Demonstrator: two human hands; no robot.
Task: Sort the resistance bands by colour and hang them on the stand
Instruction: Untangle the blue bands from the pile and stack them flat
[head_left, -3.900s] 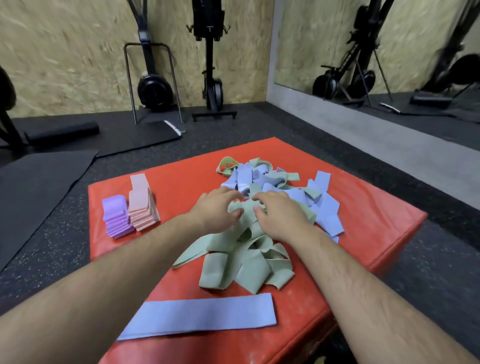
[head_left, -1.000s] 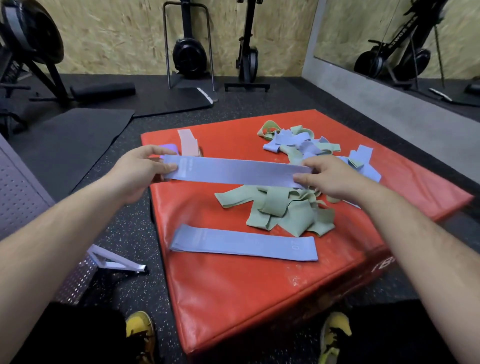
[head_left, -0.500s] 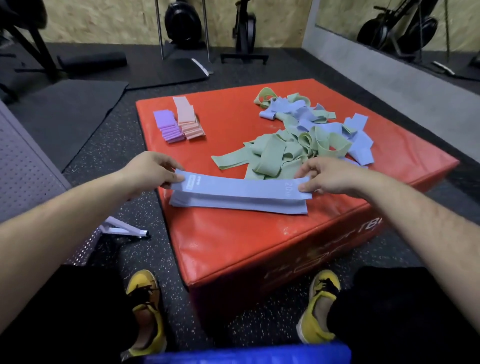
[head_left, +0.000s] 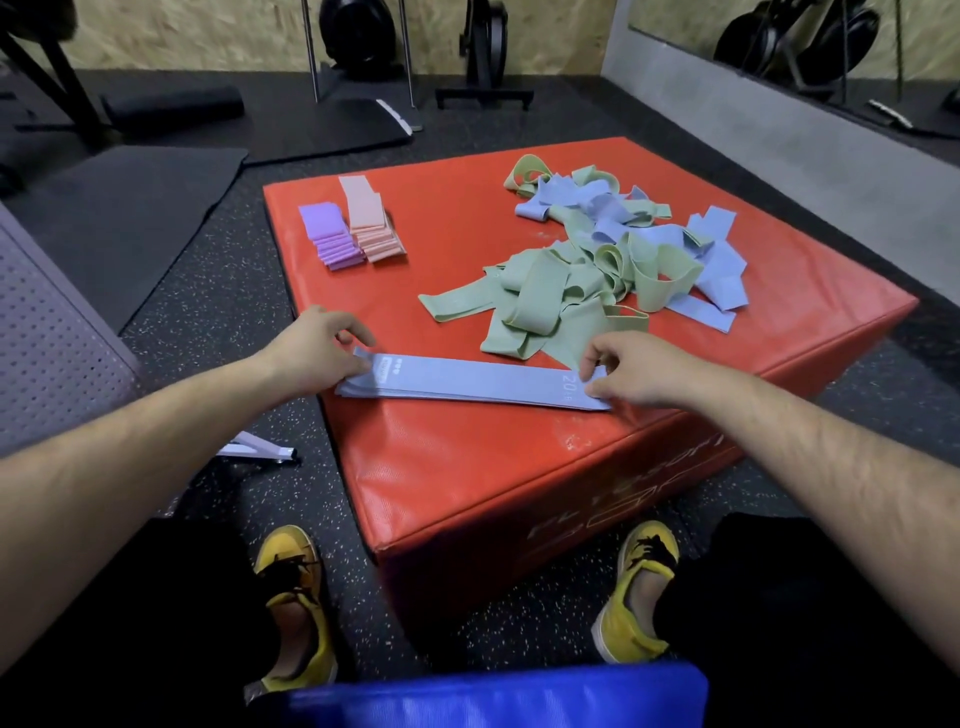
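A flat blue band (head_left: 472, 382) lies on top of another blue band near the front edge of the red padded box (head_left: 467, 467). My left hand (head_left: 317, 348) pinches its left end and my right hand (head_left: 634, 369) pinches its right end. Behind them sits a tangled heap of green bands (head_left: 545, 296) mixed with more blue bands (head_left: 717, 254). At the box's back left stand a folded purple stack (head_left: 330, 234) and a folded pink stack (head_left: 371, 223).
A grey perforated panel (head_left: 47, 338) with a white foot (head_left: 260, 449) stands left of the box. Black mats and gym machines fill the floor behind. A blue pad (head_left: 493, 696) shows at the bottom edge, between my yellow shoes (head_left: 296, 608).
Both hands lifted a blue band from the heap, carried it stretched toward me and lowered it onto the blue band lying at the front edge. The camera tilted down.
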